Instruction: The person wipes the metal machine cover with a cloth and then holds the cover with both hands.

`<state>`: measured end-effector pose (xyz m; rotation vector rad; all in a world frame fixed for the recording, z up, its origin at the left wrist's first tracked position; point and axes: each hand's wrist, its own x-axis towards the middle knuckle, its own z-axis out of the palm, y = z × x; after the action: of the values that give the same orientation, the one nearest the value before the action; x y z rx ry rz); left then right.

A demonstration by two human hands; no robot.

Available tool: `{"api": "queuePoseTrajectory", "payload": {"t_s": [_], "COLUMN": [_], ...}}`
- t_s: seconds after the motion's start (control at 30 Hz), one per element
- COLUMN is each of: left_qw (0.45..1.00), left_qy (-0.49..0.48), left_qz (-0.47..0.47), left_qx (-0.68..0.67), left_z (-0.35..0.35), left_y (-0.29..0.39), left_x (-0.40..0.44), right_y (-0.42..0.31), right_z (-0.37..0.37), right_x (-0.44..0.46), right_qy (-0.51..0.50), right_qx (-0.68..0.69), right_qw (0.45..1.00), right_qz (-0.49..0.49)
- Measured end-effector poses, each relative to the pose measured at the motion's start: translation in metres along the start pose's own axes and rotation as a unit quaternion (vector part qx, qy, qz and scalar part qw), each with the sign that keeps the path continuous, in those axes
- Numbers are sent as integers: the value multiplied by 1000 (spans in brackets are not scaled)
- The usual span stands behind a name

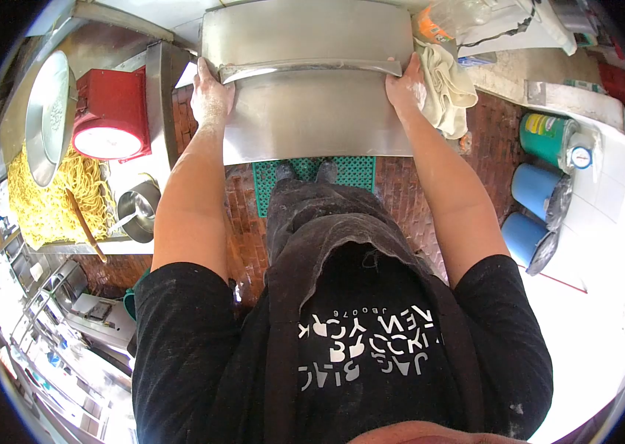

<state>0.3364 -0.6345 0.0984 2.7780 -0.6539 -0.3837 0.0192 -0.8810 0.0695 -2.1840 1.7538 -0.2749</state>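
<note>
In the head view, a wide stainless steel panel (312, 115) stands in front of my body, with a raised metal lip (312, 69) running across it. My left hand (211, 96) grips the left side by the end of that lip. On the opposite side, my right hand (406, 85) holds the right end in the same way. Both hands are dusted with white powder, and some fingertips are hidden behind the metal. A cream cloth (446, 85) hangs just right of my right hand.
To the left are yellow noodles (53, 200), a red scale (113, 103) with a metal pan (52, 118), a wooden stick (85, 222) and a dark pot (139, 211). Blue bins (531, 185) and a green container (545, 137) stand right. A green mat (349, 172) lies underfoot.
</note>
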Motion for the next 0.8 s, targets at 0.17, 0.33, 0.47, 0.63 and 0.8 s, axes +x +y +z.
{"api": "queuePoseTrajectory", "payload": {"t_s": [0.17,0.33,0.47,0.63,0.8], "left_qw": [1000,1000,1000,1000,1000], "left_qy": [9,4,9,4,13], "left_qz": [16,16,19,18,14], "left_qx": [-1,3,-4,-4,-6], "left_z": [4,4,5,3,5], "left_y": [-4,-5,-6,-5,-5], "left_x": [0,1,2,1,2], "right_y": [0,2,4,4,7], "right_z": [1,2,5,6,8], "right_x": [1,2,3,3,3], "right_qy": [3,2,11,13,19], "right_qx": [1,4,5,6,1], "right_qw": [1000,1000,1000,1000,999], "right_qz": [-9,-12,-18,-13,-29]}}
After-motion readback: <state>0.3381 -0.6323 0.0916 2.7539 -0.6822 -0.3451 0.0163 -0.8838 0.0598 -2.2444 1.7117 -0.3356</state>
